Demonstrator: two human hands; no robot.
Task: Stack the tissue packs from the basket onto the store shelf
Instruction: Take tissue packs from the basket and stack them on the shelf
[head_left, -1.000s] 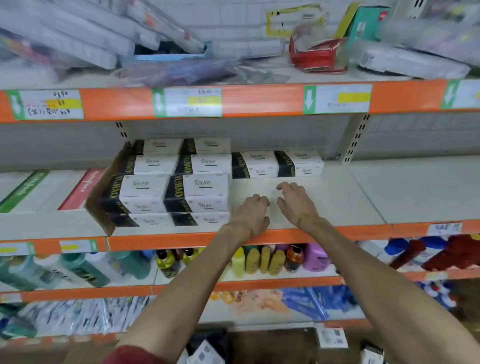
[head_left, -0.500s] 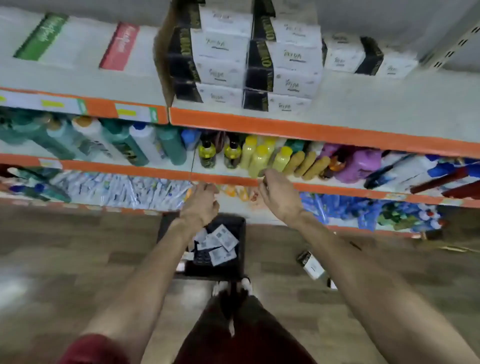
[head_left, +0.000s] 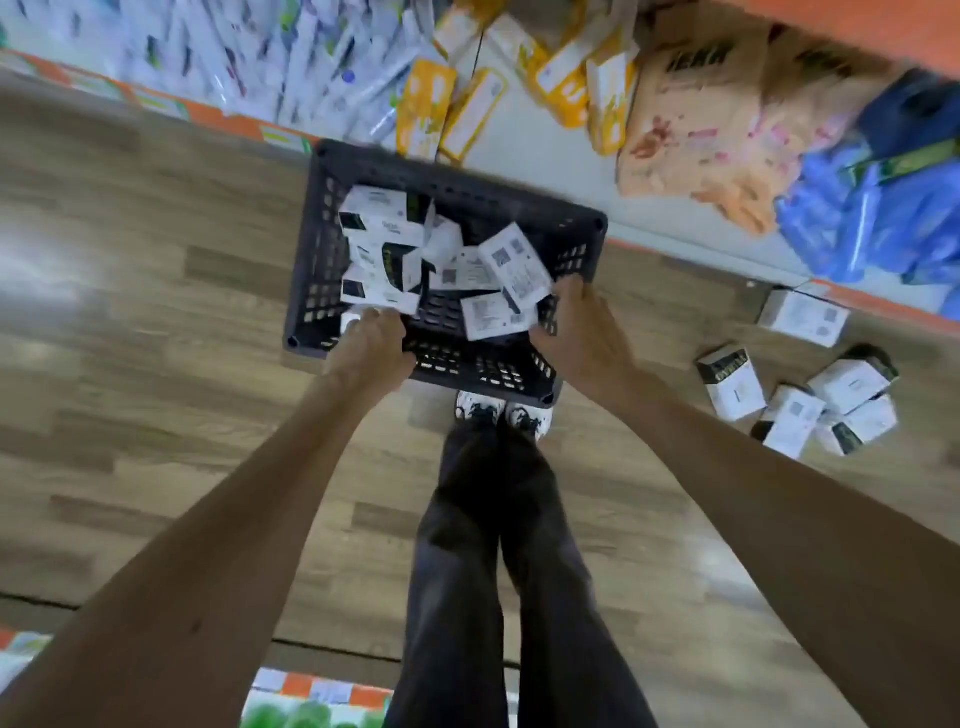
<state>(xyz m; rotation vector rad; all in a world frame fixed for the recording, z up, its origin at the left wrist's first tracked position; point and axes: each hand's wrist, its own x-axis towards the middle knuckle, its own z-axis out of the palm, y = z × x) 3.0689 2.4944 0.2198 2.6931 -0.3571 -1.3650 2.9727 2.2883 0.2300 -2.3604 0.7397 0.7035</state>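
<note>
A dark plastic basket (head_left: 574, 221) stands on the wood floor in front of my feet, holding several white-and-black tissue packs (head_left: 382, 234) in a loose heap. My left hand (head_left: 371, 345) reaches over the near rim, its fingers curled down onto a white tissue pack (head_left: 351, 321) in the near left corner. At the basket's right side, my right hand (head_left: 584, 332) has its fingers stretched against the end of a tilted pack (head_left: 517, 267). The shelf with the stacked packs is out of view.
Several more tissue packs (head_left: 800, 402) lie scattered on the floor to the right. The bottom shelf (head_left: 524, 137) behind the basket holds yellow packets, tan bags and blue packs. My legs and shoes (head_left: 501, 413) are just behind the basket.
My view has swung from the shelf down to the floor. Both hands dropped from the shelf into the basket, and the left has closed over a pack.
</note>
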